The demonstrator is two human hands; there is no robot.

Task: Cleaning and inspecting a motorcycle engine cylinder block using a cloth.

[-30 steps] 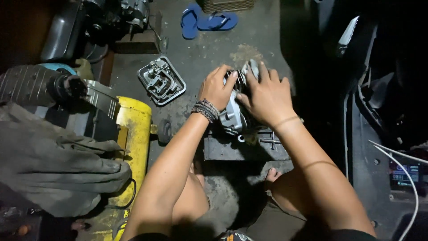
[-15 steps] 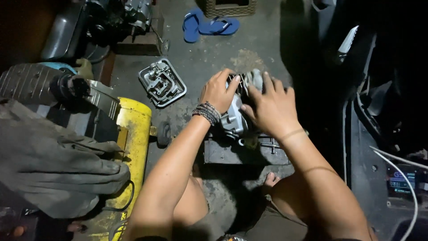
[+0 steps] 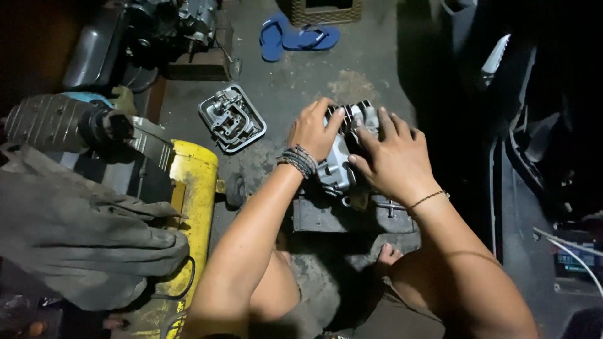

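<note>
A grey metal engine part with cooling fins rests on a low dark block on the concrete floor. My left hand, with woven bands at the wrist, grips its left top edge. My right hand, with a thin bracelet, lies over its right side, fingers spread across the finned top. Both hands hide much of the part.
A metal engine cover lies on the floor to the left. A yellow compressor tank and a grey cloth sit at the left. Blue flip-flops lie at the top. My toes show below the block.
The view has shifted slightly. My right hand has slid a little down and right over the part; my left hand keeps its hold.
</note>
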